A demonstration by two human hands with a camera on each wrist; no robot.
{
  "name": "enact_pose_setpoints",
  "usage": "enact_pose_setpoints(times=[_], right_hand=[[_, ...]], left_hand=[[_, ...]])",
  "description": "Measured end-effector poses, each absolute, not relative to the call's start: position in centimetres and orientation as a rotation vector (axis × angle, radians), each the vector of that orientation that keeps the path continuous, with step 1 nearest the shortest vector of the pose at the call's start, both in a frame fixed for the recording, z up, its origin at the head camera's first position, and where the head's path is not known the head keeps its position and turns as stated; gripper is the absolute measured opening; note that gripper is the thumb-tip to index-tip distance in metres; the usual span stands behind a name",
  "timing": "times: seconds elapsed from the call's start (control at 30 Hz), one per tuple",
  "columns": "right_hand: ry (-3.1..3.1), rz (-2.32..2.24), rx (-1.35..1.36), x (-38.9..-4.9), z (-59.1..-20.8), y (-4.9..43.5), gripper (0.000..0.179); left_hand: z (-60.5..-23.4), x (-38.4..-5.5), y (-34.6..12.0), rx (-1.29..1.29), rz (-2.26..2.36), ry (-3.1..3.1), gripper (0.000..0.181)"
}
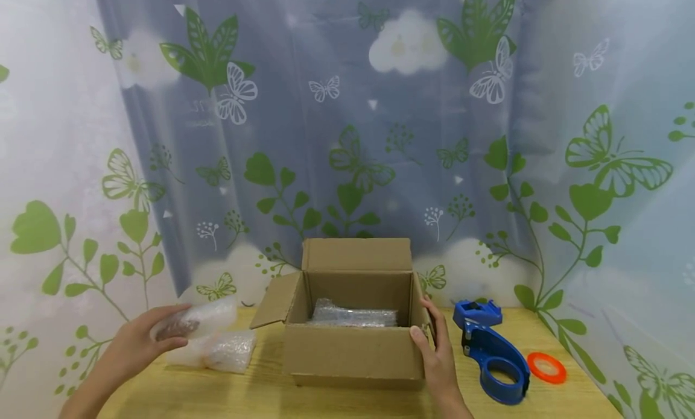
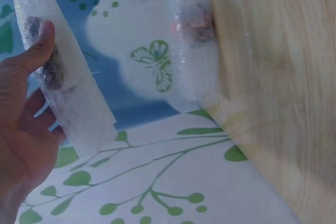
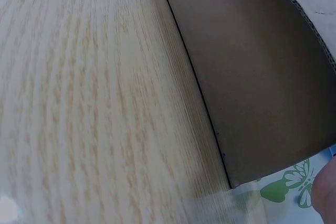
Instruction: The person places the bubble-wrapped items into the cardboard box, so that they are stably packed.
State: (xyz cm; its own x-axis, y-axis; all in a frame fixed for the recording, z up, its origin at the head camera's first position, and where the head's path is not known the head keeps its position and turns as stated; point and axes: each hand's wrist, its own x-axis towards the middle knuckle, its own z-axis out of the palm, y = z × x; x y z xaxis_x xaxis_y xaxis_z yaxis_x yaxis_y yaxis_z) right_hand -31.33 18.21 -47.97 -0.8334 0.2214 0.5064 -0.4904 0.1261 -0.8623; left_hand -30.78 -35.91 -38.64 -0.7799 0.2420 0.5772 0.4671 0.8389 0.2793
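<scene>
My left hand [image 1: 142, 342] grips a bubble-wrapped package [image 1: 212, 315] above the left side of the table, with the thumb across it. Through the clear wrap in the left wrist view, a dark brown item [image 2: 52, 69] shows. A second bubble-wrapped package [image 1: 230, 351] lies on the table below, something reddish and dark inside it. In the middle stands an open cardboard box [image 1: 353, 352]. More bubble wrap [image 1: 353, 316] shows inside, its contents hidden. My right hand [image 1: 441, 359] holds the box at its front right corner, thumb by the front edge and fingers along the right flap.
Right of the box lie a blue tape dispenser [image 1: 496, 362], a smaller blue holder [image 1: 478, 312] behind it and an orange-red ring [image 1: 546, 368]. The box's left flap [image 1: 277, 299] sticks outward. A patterned curtain [image 1: 347, 135] hangs behind the wooden table [image 1: 217, 398].
</scene>
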Motion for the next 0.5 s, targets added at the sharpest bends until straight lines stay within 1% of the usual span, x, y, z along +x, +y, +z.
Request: enact_pose_setpoints(times=[0.23, 0.5], right_hand=[[-1.883, 1.748, 0.275, -31.1, -47.8, 18.2, 0.052], [-1.872, 1.758, 0.274, -31.2, -47.9, 18.1, 0.051]], left_hand=[[-36.6, -30.7, -34.7, -0.523, -0.625, -2.534, 0.065], [-34.3, -30.7, -32.1, -0.595, -0.648, -2.514, 0.066]])
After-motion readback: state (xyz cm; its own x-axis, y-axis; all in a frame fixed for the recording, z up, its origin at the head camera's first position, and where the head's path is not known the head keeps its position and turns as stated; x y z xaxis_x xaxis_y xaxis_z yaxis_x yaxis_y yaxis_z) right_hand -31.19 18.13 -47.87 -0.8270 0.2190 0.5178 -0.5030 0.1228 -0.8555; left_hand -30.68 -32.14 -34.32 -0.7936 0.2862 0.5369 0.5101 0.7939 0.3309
